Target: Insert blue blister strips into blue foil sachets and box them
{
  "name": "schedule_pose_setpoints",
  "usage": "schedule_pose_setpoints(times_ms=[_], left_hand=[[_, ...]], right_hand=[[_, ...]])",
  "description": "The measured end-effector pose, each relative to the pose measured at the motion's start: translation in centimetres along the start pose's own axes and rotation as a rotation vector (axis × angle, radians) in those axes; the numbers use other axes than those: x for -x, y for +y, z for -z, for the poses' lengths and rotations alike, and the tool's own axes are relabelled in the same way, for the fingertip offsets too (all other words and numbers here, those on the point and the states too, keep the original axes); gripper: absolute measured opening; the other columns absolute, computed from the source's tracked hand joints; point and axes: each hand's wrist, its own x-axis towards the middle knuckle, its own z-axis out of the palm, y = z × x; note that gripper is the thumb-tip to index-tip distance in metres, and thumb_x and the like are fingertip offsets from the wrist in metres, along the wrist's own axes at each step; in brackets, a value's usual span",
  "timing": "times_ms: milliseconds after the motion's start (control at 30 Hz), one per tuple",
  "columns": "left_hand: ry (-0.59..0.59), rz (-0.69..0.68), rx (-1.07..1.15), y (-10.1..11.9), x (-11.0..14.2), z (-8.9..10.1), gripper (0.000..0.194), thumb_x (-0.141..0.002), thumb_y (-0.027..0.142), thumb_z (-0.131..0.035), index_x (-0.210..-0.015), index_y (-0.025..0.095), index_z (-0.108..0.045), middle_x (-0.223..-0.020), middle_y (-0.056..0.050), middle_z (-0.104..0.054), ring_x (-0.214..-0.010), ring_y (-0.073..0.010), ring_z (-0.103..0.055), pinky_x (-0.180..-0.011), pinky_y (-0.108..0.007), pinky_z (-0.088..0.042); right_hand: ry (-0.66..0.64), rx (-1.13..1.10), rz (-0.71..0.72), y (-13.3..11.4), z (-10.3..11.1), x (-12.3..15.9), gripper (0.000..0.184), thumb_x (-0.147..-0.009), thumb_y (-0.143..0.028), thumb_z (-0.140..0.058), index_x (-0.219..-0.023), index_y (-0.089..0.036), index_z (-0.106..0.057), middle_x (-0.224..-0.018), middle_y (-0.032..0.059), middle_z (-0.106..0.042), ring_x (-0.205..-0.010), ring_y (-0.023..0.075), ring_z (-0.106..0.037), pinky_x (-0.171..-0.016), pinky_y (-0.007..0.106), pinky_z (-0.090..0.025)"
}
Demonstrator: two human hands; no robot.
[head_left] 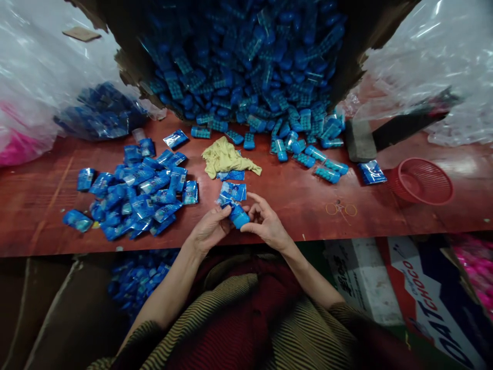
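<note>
A small blue-capped bottle (239, 218) is between my two hands at the front of the table, with printed blue film around its upper part. My left hand (210, 227) pinches it from the left, thumb on top. From the right, my right hand (267, 222) has its thumb against the blue end and its fingers curled beside it. Just beyond my fingers are flat blue printed wrappers (233, 191), partly under a crumpled yellow cloth (227, 156). To the left lies a heap of bottles in blue wrappers (140, 198).
A large torn carton holds a pile of unwrapped blue bottles (246, 67), some spilling onto the red table (300, 205). A red plastic basket (421, 181), a grey block (360, 141) and rubber bands (341, 208) lie to the right. Plastic bags stand at both sides.
</note>
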Motion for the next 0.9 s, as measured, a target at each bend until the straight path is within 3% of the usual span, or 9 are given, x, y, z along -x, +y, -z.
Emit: schedule_pose_setpoints(times_ms=[200, 367, 467, 567, 767, 900], left_hand=[[0.052, 0.022, -0.02, -0.3, -0.2, -0.6, 0.02, -0.07, 0.026, -0.074, -0.081, 0.011, -0.067, -0.075, -0.007, -0.071, -0.082, -0.0217, -0.068, -0.078, -0.031, -0.052], [0.066, -0.009, -0.022, -1.5, 0.2, -0.6, 0.026, -0.069, 0.034, -0.075, -0.08, 0.011, -0.067, -0.075, -0.009, -0.071, -0.083, -0.0231, -0.068, -0.075, -0.031, -0.053], [-0.005, 0.029, -0.017, -1.5, 0.5, -0.5, 0.026, -0.07, 0.03, -0.074, -0.086, 0.011, -0.067, -0.082, -0.01, -0.072, -0.09, -0.0244, -0.067, -0.079, -0.032, -0.053], [-0.071, 0.06, -0.004, -1.3, 0.5, -0.6, 0.024, -0.072, 0.028, -0.072, -0.088, 0.011, -0.067, -0.087, -0.012, -0.072, -0.095, -0.0265, -0.066, -0.079, -0.033, -0.053], [-0.08, 0.059, 0.018, -1.3, 0.3, -0.6, 0.02, -0.074, 0.026, -0.07, -0.088, 0.011, -0.067, -0.089, -0.012, -0.072, -0.094, -0.0257, -0.067, -0.072, -0.03, -0.054], [-0.045, 0.024, -0.003, -1.4, 0.4, -0.6, 0.026, -0.071, 0.029, -0.073, -0.087, 0.01, -0.067, -0.087, -0.011, -0.072, -0.093, -0.0245, -0.066, -0.077, -0.029, -0.053]], right_hand=[[0.015, 0.32, 0.087, -0.6, 0.5, 0.2, 0.078, -0.064, -0.036, -0.079, -0.134, -0.034, -0.045, -0.088, -0.0007, -0.051, -0.072, 0.014, -0.047, -0.074, 0.031, -0.045], [-0.055, 0.16, 0.034, -0.7, 0.8, 0.2, 0.081, -0.065, -0.036, -0.078, -0.137, -0.031, -0.041, -0.096, 0.001, -0.053, -0.08, 0.0153, -0.052, -0.084, 0.035, -0.046], [-0.155, 0.059, 0.012, -1.0, 1.1, 0.1, 0.079, -0.066, -0.034, -0.078, -0.137, -0.03, -0.041, -0.112, 0.0034, -0.057, -0.102, 0.02, -0.055, -0.096, 0.039, -0.042], [-0.212, 0.019, 0.03, -1.3, 1.2, 0.0, 0.079, -0.065, -0.032, -0.079, -0.135, -0.032, -0.043, -0.129, 0.0037, -0.053, -0.12, 0.0238, -0.049, -0.103, 0.04, -0.039], [-0.202, 0.05, 0.039, -1.2, 1.2, -0.1, 0.074, -0.067, -0.032, -0.078, -0.133, -0.031, -0.047, -0.122, 0.0028, -0.058, -0.112, 0.0225, -0.055, -0.1, 0.04, -0.042], [-0.155, 0.107, 0.02, -1.2, 1.3, 0.1, 0.072, -0.071, -0.031, -0.074, -0.136, -0.03, -0.044, -0.102, 0.0013, -0.062, -0.092, 0.0172, -0.059, -0.092, 0.036, -0.046]])
